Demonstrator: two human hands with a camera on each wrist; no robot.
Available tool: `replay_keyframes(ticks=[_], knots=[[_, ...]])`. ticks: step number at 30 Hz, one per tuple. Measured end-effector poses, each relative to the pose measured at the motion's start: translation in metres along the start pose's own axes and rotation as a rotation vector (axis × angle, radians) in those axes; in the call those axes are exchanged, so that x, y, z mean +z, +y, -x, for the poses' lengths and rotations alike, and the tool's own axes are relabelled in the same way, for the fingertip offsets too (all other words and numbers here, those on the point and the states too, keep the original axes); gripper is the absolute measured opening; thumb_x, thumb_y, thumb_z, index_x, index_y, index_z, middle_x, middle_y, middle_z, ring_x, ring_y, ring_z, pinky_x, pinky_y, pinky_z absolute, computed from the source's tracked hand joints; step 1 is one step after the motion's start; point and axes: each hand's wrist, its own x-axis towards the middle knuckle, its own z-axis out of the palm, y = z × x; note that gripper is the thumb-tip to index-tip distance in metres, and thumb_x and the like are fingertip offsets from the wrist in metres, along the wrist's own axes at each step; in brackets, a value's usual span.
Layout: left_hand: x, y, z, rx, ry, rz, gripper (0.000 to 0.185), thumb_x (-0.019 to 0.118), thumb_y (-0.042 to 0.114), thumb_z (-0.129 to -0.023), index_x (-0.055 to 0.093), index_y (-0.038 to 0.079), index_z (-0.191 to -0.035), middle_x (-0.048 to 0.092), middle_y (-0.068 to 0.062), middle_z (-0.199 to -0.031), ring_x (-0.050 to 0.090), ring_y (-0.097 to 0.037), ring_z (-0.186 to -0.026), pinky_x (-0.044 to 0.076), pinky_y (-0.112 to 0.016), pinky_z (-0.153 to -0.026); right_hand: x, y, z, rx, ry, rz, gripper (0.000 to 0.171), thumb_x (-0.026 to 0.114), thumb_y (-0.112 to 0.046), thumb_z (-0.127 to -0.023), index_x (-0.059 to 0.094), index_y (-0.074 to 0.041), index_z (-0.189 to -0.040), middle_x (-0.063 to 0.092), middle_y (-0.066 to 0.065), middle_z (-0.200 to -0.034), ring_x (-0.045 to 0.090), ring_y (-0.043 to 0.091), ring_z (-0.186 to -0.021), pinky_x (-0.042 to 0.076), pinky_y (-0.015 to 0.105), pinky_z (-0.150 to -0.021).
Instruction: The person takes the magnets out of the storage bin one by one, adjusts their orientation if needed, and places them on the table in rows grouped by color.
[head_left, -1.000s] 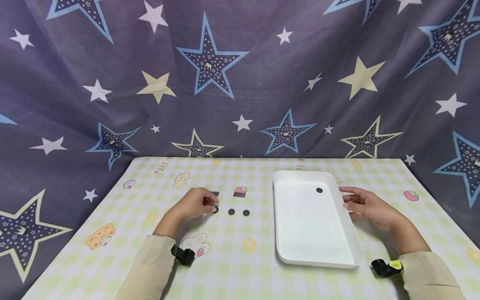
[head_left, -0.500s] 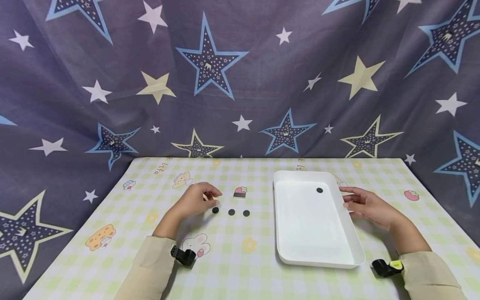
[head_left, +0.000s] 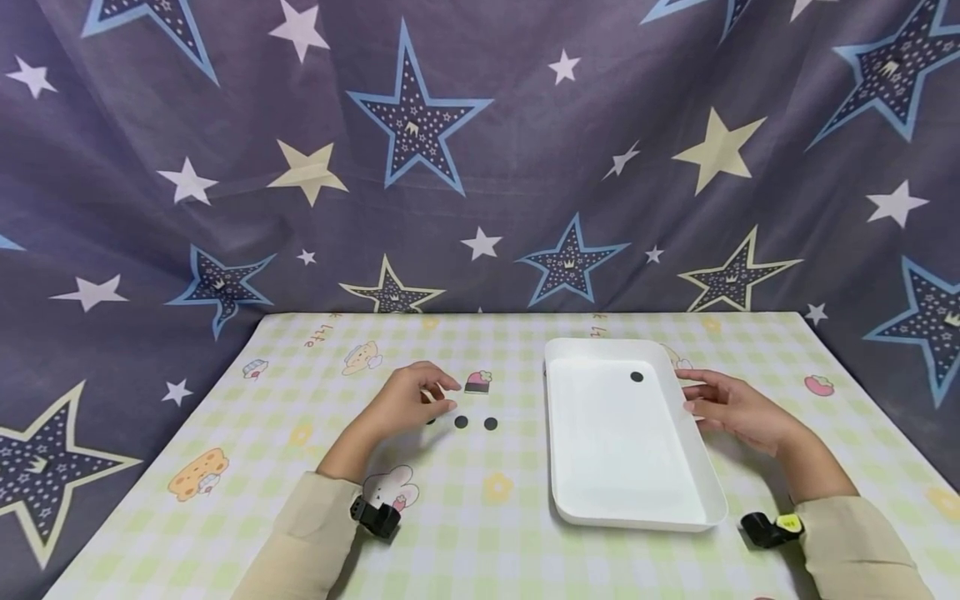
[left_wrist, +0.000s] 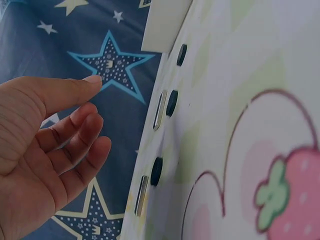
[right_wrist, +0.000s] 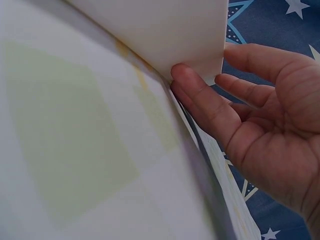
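My left hand (head_left: 408, 400) hovers just above the tablecloth, fingers relaxed and nothing between them. Below its fingers lie three small black discs in a row: the left disc (head_left: 431, 422), partly covered by the hand, the middle disc (head_left: 461, 422) and the right disc (head_left: 491, 423). Behind them is a small flat rectangular piece (head_left: 477, 388), dark with a pale edge. The left wrist view shows a second such piece (left_wrist: 141, 196), which the hand hides in the head view. My right hand (head_left: 738, 410) touches the right wall of a white tray (head_left: 637, 467) with loosely extended fingers.
One black disc (head_left: 637, 377) lies inside the tray near its far end. The checked tablecloth (head_left: 465, 550) has printed cartoon figures. A star-patterned curtain (head_left: 510, 167) stands behind the table's far edge.
My left hand has come off the left black disc, leaving it on the table, and has shifted right above the row. The right hand and the tray stay in place.
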Motion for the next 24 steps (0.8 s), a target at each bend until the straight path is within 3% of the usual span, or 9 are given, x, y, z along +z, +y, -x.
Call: replay_keyframes(ticks=[15, 24], knots=[[0.016, 0.016, -0.006, 0.086, 0.034, 0.024, 0.019, 0.076, 0.003, -0.084, 0.073, 0.001, -0.103, 0.066, -0.008, -0.100, 0.065, -0.014, -0.079, 0.054, -0.025, -0.065, -0.001, 0.000, 0.000, -0.005, -0.006, -0.013, 0.067, 0.058, -0.011, -0.098, 0.020, 0.011, -0.149, 0.032, 0.041, -0.138, 0.058, 0.006, -0.103, 0.055, 0.035, -0.084], [0.023, 0.028, -0.006, 0.074, 0.090, 0.019, 0.018, 0.076, 0.006, -0.085, 0.075, 0.005, -0.103, 0.067, -0.003, -0.100, 0.064, -0.014, -0.080, 0.054, -0.024, -0.063, -0.001, 0.000, 0.000, -0.004, -0.007, -0.016, 0.067, 0.058, -0.011, -0.098, 0.019, 0.011, -0.149, 0.031, 0.040, -0.138, 0.058, 0.006, -0.102, 0.055, 0.035, -0.083]])
